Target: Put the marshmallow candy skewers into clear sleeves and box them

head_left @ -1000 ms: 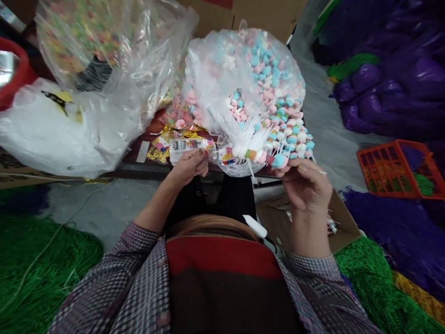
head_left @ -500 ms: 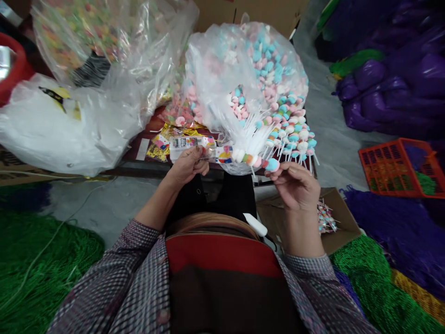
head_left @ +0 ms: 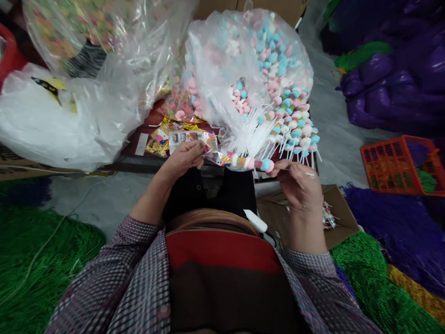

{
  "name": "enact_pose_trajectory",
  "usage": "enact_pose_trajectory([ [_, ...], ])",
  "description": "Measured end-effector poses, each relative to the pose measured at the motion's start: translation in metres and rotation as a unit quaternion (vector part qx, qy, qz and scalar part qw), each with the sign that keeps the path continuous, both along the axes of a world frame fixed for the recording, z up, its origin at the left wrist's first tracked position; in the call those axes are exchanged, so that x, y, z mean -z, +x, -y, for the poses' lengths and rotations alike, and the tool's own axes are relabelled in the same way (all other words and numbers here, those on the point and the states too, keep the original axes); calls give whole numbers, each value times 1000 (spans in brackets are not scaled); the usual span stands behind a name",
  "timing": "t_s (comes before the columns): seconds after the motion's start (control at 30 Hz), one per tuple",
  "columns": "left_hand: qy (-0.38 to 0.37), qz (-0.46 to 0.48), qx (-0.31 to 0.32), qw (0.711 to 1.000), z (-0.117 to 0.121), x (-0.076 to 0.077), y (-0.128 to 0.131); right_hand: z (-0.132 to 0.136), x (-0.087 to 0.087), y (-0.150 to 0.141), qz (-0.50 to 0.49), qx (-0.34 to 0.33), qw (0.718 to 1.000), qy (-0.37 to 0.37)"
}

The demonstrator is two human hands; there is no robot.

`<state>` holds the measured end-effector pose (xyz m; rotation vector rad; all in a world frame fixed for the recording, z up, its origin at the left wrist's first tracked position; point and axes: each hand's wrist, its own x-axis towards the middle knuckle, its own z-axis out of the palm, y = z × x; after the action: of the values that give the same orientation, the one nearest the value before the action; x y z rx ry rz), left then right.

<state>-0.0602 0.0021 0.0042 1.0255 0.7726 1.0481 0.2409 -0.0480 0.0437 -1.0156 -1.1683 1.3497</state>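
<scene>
My right hand (head_left: pixel 298 183) is closed on the white stick of a candy skewer (head_left: pixel 251 163), strung with pink, white, blue, orange and green candies. The skewer lies level and points left. My left hand (head_left: pixel 186 157) pinches a small clear printed wrapper bag (head_left: pixel 217 155). The skewer's left end is at or inside the wrapper's mouth; how deep I cannot tell. Behind my hands on the table are a bunch of white sticks (head_left: pixel 255 137) and a pile of filled candy skewers (head_left: pixel 297 125). Flat wrappers (head_left: pixel 158 141) lie near my left hand.
Large clear bags of pink and blue candies (head_left: pixel 269 44) and of fruit-coloured candies (head_left: pixel 104 23) stand on the table, beside a white plastic bag (head_left: pixel 66 125). An open cardboard box (head_left: pixel 342 227) and an orange crate (head_left: pixel 389 164) are on the floor at right.
The candy skewer has shifted a little left toward the wrapper. My right fingers have moved back along the stick, whose end now shows beyond the hand. The view has shifted slightly.
</scene>
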Motion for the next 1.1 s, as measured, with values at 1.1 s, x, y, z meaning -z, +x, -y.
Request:
enact_pose_trajectory([
  [1.1,-18,69,-62,996,4,-31,10,11,35,-37,-100,53,990,-82],
])
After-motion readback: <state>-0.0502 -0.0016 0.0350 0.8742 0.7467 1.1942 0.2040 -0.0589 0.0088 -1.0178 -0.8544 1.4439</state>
